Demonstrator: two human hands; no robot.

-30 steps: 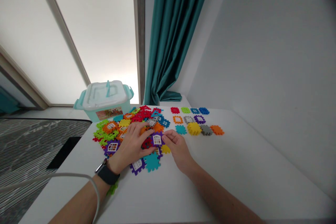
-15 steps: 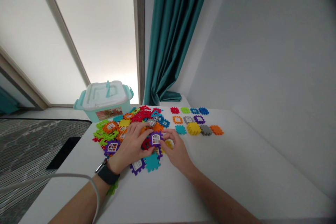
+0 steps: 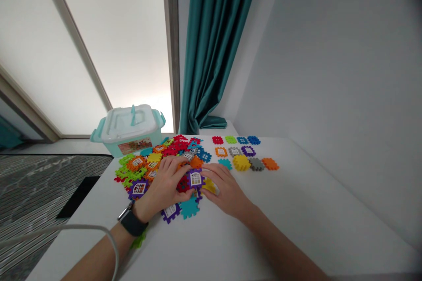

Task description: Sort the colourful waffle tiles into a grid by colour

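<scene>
A purple interlocking block with a white window (image 3: 195,178) is between my two hands, above the loose pile. My left hand (image 3: 168,180), with a dark watch at the wrist, has fingers and thumb at its left side. From the other side my right hand (image 3: 226,189) grips its right edge, fingers above and thumb below. A yellow block (image 3: 209,185) lies partly hidden behind my right fingers. Below the held piece is a turquoise block (image 3: 189,207), beside another purple block with a white insert (image 3: 170,212). Red pieces show between my left fingers and thumb.
The pile of coloured blocks (image 3: 132,170) spreads over the left of the white table (image 3: 263,224). Right of it, sorted rows include a thick yellow stack (image 3: 241,162) and an orange one (image 3: 270,163). A lidded turquoise box (image 3: 130,129) stands behind. A pale cable (image 3: 82,227) crosses my left forearm.
My right fingers have shifted slightly and now reach along the right edge of the purple window block. The whole view has moved a little; the sorted rows look unchanged.
</scene>
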